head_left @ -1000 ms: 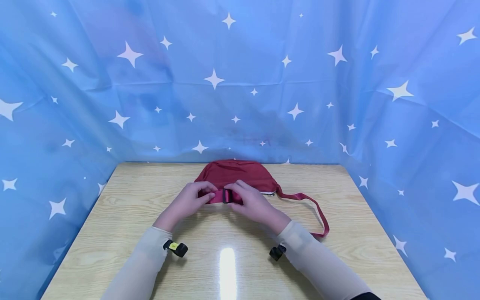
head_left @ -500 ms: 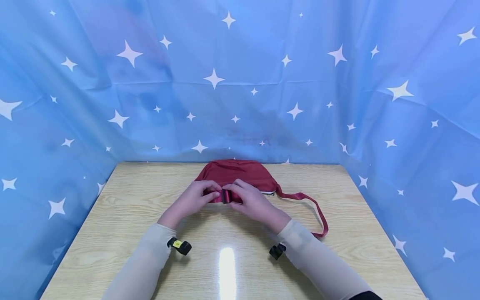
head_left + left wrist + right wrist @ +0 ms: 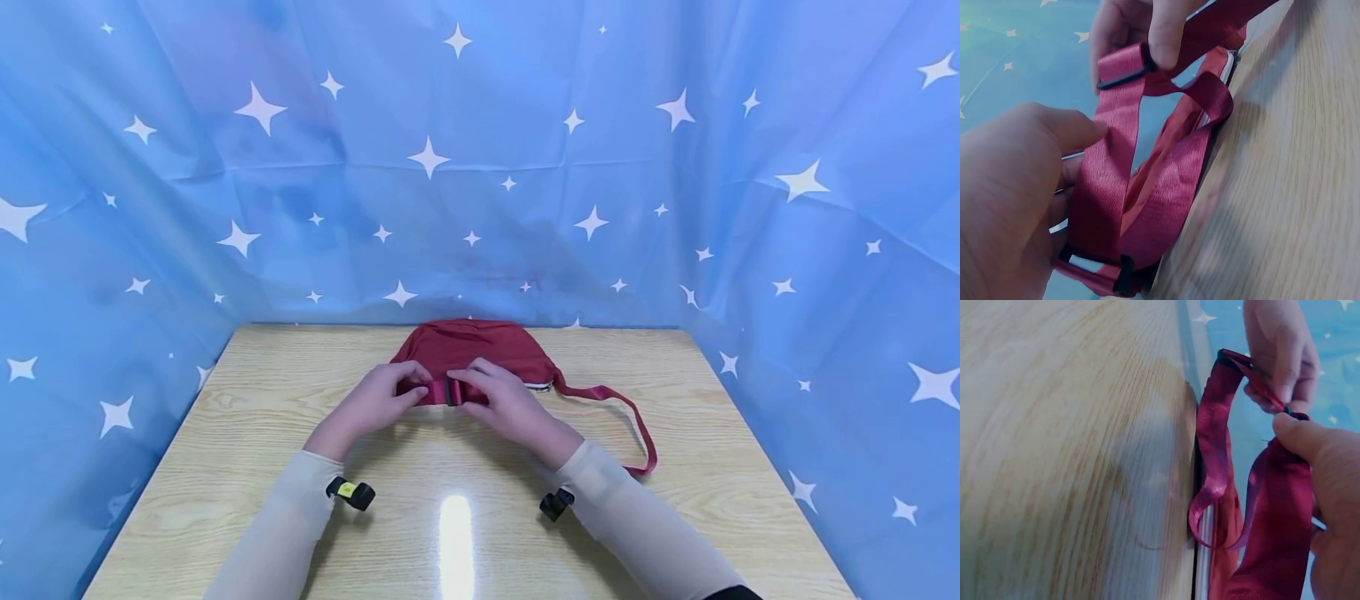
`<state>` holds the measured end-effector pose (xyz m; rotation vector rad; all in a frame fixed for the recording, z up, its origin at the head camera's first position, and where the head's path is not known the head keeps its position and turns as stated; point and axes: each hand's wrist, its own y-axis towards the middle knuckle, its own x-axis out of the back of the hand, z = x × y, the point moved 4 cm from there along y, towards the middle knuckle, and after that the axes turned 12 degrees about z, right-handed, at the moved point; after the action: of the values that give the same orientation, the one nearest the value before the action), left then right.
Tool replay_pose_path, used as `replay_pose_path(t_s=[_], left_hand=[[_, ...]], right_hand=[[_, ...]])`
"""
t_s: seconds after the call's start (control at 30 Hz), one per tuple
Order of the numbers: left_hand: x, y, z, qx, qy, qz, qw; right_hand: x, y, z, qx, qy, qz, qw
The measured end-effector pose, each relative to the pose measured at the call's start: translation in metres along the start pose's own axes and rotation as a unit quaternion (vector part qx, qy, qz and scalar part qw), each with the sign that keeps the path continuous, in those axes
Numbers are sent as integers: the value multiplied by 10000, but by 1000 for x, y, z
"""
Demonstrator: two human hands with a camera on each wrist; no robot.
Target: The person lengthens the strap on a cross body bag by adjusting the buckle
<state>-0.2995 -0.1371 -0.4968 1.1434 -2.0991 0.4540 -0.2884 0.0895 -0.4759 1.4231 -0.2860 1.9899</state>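
A red bag (image 3: 472,346) lies by the middle of the desk's (image 3: 240,467) far edge — the left hand (image 3: 373,402) pinches its strap (image 3: 1107,181) between thumb and fingers, and the right hand (image 3: 513,408), fingers curled, grips the strap right at a black buckle (image 3: 450,392) — a starry blue curtain (image 3: 480,200) hangs behind

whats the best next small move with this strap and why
Probably the left hand should ease the red strap through the black slider while the right hand steadies it: the left pinches the strap to one side, the right pinches at the slider, and the strap curls back slackly, so there seems some length to feed.
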Motion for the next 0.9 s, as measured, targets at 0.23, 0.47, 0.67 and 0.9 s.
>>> replay_pose_path(t_s=[0.23, 0.47, 0.67, 0.9], left_hand=[[2, -1, 4, -79, 109, 51, 9999], [4, 1, -4, -188, 194, 29, 9996], [4, 4, -10, -278, 126, 132, 9994], [2, 8, -12, -291, 221, 176, 9992]], right_hand=[[1, 0, -1, -69, 69, -23, 9999], [0, 1, -1, -214, 173, 56, 9996], [-2, 1, -3, -278, 261, 74, 9992], [-4, 3, -3, -167, 232, 58, 9996]])
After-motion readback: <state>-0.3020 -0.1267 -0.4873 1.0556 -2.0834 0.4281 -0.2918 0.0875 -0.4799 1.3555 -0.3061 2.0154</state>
